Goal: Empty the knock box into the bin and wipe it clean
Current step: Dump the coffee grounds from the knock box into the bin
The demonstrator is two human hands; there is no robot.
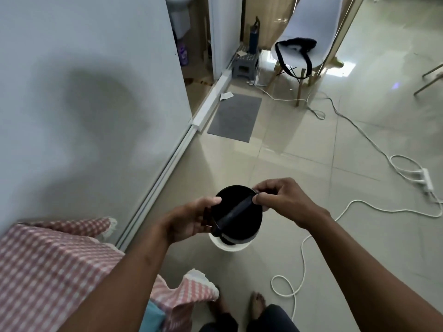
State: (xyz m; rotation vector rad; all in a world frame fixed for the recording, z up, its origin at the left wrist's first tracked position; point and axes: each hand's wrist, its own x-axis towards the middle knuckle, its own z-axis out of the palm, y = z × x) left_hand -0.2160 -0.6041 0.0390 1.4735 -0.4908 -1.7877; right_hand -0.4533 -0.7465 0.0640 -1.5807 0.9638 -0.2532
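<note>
A round black knock box (242, 221) is held in front of me, mouth facing up, with a black bar (236, 210) across the opening. My left hand (189, 221) grips its left side. My right hand (280, 200) pinches the far right end of the bar between thumb and fingers. Directly under the box stands a small white bin (230, 246) on the floor, mostly hidden by the box. A pink-and-white checked cloth (57, 267) hangs over my left shoulder or arm.
A white wall (84, 92) rises close on the left. White cables (299, 264) and a power strip (428, 179) lie on the tiled floor to the right. A grey mat (236, 116), a white chair (304, 46) and a stool (244, 64) stand farther ahead. My bare feet (257, 305) are below.
</note>
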